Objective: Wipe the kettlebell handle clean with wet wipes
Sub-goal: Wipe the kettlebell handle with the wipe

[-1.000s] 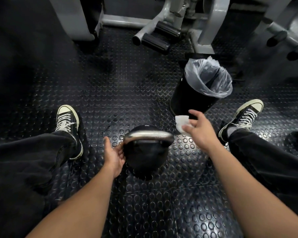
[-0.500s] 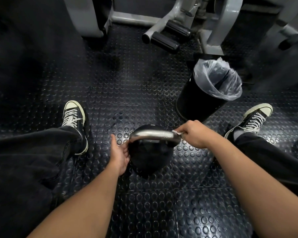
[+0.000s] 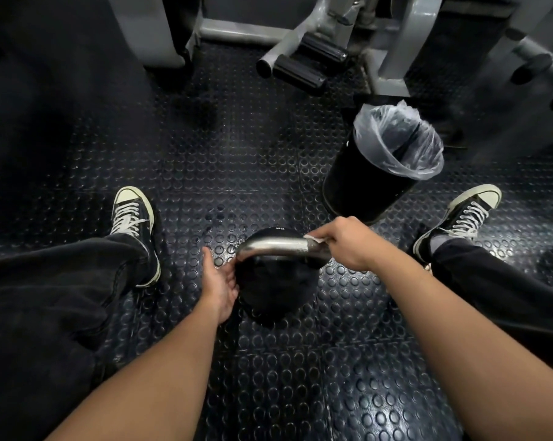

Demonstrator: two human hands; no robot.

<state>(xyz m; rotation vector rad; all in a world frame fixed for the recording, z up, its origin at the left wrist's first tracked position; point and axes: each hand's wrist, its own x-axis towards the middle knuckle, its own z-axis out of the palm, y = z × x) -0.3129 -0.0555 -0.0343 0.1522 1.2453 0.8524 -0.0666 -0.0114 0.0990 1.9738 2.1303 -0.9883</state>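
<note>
Centrally, the right hand curls round the right end of the kettlebell handle, its grip closed on a white wet wipe of which only a small corner shows at the thumb side. The steel handle arches from 9 o'clock to 3 o'clock above the black kettlebell, which stands on the floor between the person's legs. The left hand lies with relaxed, nearly straight fingers against the ball's side at 9 o'clock, just under the handle's left end; it grasps nothing.

Outward, a black bin with a clear plastic liner stands at 1 o'clock of the kettlebell, near the right hand but apart from it, tilted in the wide-angle view. A black-and-white left sneaker lies at 10 o'clock and a right sneaker at 3 o'clock, both above dark trouser legs. Grey machine frames with black padded rollers stand at 12 o'clock, well apart.

Studded rubber floor lies open from 11 to 12 o'clock beyond the kettlebell and at 6 o'clock between the forearms; the legs bound both sides.
</note>
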